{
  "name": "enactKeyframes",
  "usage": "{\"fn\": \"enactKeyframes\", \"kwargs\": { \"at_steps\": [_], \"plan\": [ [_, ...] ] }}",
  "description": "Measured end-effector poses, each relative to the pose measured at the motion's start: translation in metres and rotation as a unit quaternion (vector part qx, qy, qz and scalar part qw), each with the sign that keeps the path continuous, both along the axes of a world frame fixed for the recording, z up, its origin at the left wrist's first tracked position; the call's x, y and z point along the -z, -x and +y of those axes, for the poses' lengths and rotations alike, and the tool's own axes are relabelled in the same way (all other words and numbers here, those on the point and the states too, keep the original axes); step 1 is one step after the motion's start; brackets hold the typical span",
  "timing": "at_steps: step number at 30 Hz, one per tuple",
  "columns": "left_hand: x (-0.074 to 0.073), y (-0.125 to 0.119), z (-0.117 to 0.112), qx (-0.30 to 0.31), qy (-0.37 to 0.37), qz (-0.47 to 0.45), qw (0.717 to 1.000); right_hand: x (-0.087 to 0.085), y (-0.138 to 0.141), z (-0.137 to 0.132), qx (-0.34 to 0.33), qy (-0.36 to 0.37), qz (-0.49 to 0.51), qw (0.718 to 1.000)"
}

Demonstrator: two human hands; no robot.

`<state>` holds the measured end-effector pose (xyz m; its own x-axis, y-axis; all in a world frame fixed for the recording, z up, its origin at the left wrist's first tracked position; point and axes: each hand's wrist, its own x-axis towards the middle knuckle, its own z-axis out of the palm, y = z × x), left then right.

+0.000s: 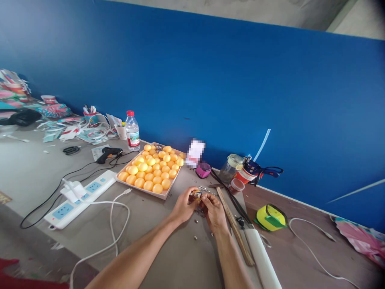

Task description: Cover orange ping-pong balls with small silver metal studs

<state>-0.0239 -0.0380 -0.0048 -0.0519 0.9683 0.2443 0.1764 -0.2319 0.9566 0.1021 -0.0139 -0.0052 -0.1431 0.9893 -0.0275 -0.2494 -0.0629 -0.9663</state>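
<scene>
My left hand [183,205] is closed around a small orange ball [197,194] with shiny silvery bits on its upper side. Against the ball's right edge, my right hand [215,210] has thumb and fingertips pinched together; what lies between them is hidden. Behind the hands is a loose heap of small silvery pieces [208,191]. A few more lie scattered between my forearms, among them one silvery piece [195,237]. To the left, a shallow box [162,196] holds several orange balls [157,172] that look like table tennis balls.
A white power strip [100,182] with cables, a glue gun [108,154] and a water bottle [132,132] are on the left. Right of my hands lie a wooden strip [234,226], a jar [231,168], a red-lidded tub [236,185] and a yellow-green item [270,218]. A blue panel [192,72] closes the back.
</scene>
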Motion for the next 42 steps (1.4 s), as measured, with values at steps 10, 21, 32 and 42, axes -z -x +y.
{"fn": "enactKeyframes", "kwargs": {
  "at_steps": [10, 21, 32, 42],
  "plan": [
    [-0.003, 0.001, -0.003, -0.006, -0.01, 0.037, 0.999, -0.008, -0.003, -0.002, -0.039, 0.056, 0.019, 0.998],
    [0.001, 0.003, -0.003, -0.005, -0.016, 0.054, 0.998, -0.007, -0.001, -0.001, -0.034, 0.073, 0.049, 0.996],
    [-0.003, 0.001, -0.004, -0.004, -0.012, 0.023, 1.0, -0.003, 0.004, -0.002, -0.014, 0.034, 0.007, 0.999],
    [-0.001, 0.01, 0.008, -0.099, 0.023, -0.067, 0.993, -0.008, -0.006, -0.01, -0.06, -0.237, -0.405, 0.881]
  ]
}}
